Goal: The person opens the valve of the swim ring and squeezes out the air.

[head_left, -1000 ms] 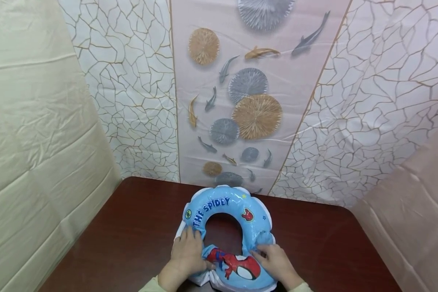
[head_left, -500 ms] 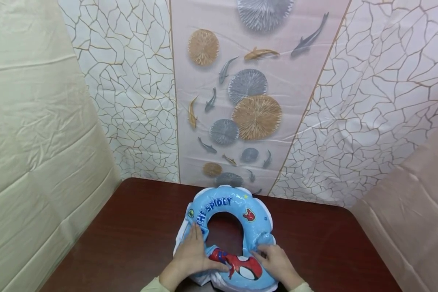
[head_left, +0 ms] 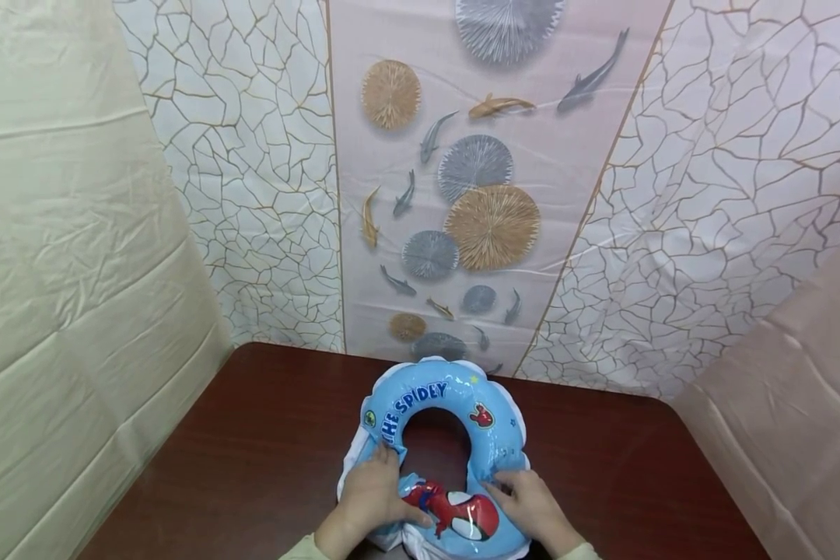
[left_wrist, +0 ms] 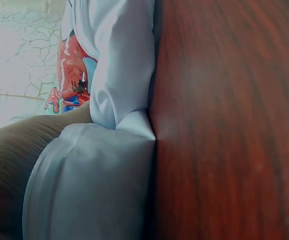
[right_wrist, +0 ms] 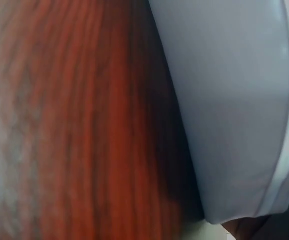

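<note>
One blue swim ring lying centrally on the table, lettering at eleven o'clock, red cartoon figure near six. Left hand at eight o'clock, fingers straight across its surface, thumb spread toward four, nothing gripped. Right hand at four o'clock, fingers curled, pinching the ring's inner side.
</note>
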Available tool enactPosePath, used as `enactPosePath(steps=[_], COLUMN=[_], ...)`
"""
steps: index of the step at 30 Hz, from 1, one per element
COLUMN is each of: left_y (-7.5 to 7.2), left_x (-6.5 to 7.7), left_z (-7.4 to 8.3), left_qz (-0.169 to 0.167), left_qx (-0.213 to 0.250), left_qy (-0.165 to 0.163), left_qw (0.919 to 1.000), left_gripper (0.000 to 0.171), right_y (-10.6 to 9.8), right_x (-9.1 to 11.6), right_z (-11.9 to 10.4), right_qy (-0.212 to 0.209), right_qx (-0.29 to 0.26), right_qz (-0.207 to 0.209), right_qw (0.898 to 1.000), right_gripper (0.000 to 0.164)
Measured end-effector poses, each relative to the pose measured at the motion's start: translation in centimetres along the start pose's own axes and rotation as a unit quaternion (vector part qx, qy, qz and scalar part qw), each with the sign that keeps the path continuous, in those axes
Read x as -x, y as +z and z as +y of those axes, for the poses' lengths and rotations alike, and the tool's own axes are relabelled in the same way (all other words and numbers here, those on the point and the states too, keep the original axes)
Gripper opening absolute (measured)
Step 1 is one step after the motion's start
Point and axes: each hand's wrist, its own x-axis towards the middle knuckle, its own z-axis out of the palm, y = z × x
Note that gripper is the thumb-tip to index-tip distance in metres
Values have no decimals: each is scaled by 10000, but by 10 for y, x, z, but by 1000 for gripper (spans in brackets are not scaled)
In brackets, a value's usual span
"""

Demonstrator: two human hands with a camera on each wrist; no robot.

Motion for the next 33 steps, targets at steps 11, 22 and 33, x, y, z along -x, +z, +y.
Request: enactPosePath(steps=[11,22,33], left_y=[-2,0,-4], left_x=[-4,-3,7], left_z=[5,4,3], left_qz=[10,30,970], left_qx=[-290,-326,-1608], left_qy=[-21,0,376], left_qw=[9996,9995,9815], left_gripper=[131,130,120], right_y=[-1,-2,2], right_x=[-1,-2,2], right_z=[-5,-6,-3], right_qy=[-172,-198,-135], right_qx=[47,52,-4], right_qz=[315,225,73], right_qw=[9993,9995,9999], right_gripper=[44,44,44])
